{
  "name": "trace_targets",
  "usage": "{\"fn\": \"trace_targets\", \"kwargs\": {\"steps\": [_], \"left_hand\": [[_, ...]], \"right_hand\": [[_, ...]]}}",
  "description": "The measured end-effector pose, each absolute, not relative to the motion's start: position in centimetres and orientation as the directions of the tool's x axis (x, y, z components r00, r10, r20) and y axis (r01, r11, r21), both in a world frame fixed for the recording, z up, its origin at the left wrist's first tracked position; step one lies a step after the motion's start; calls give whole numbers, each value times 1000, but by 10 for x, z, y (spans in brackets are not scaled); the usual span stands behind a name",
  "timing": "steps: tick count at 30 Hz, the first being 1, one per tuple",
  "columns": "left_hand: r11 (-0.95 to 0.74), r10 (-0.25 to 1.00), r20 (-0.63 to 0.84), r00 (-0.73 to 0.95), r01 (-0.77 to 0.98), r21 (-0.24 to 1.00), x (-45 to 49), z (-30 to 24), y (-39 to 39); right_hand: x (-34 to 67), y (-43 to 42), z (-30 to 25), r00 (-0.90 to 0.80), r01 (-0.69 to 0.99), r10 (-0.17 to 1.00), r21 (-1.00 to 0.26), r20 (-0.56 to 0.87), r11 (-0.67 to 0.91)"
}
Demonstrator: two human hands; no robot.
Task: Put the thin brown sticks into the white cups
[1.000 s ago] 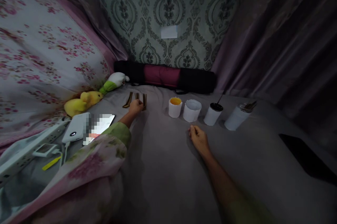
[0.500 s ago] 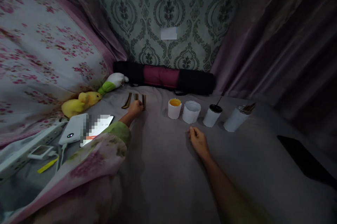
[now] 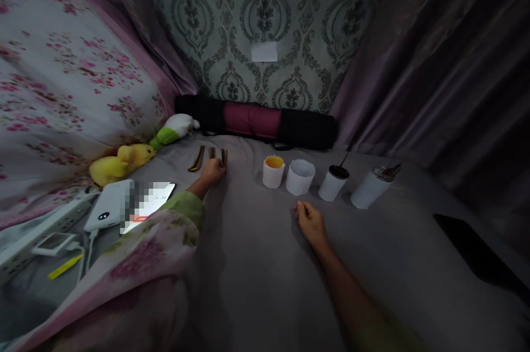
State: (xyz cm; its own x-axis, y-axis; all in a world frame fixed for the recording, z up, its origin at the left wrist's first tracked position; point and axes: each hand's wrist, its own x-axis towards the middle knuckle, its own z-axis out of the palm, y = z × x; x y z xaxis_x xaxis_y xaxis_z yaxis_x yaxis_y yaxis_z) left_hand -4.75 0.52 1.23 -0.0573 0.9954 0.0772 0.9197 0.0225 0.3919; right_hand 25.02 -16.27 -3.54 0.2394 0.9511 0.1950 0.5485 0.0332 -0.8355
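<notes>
My left hand (image 3: pixel 212 174) is closed, its fingertips at the lower end of the rightmost bundle of thin brown sticks (image 3: pixel 224 156). It hides the lower part of a middle bundle (image 3: pixel 211 152), and a third bundle (image 3: pixel 196 159) lies to its left. My right hand (image 3: pixel 310 224) rests curled on the grey sheet, with nothing visible in it. Just beyond it stand a white cup with yellow inside (image 3: pixel 273 176), a wider white cup (image 3: pixel 300 182) and a white cup with a dark inside (image 3: pixel 331 187), from which a thin stick (image 3: pixel 343 158) leans out.
At the right, a taller white jar (image 3: pixel 366 192) holds several sticks. A black flat object (image 3: pixel 476 250) lies beyond it. On the left are a phone (image 3: pixel 155 206), a power bank (image 3: pixel 108 211), a power strip (image 3: pixel 53 230) and plush toys (image 3: pixel 124 163). A black and maroon roll (image 3: pixel 252 120) lies along the wall.
The view has shifted slightly, so things at the left appear a little further left. Both hands keep almost the same places and poses.
</notes>
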Motion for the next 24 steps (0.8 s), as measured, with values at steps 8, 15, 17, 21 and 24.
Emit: {"fn": "trace_targets", "kwargs": {"steps": [8, 15, 17, 21, 24], "left_hand": [[54, 994, 61, -86, 915, 399, -43, 12, 2], [73, 993, 50, -103, 908, 413, -42, 13, 3], [75, 994, 43, -102, 905, 418, -42, 13, 3], [81, 994, 30, -104, 899, 431, -43, 12, 4], [81, 994, 24, -103, 886, 456, -44, 11, 6]], "right_hand": [[251, -161, -37, 246, 565, 950, -824, 195, 23], [250, -161, -36, 242, 558, 950, -830, 197, 30], [250, -161, -37, 242, 566, 949, -824, 200, 29], [251, -160, -38, 242, 580, 947, -814, 210, 32], [251, -160, -39, 238, 593, 947, -804, 217, 35]]}}
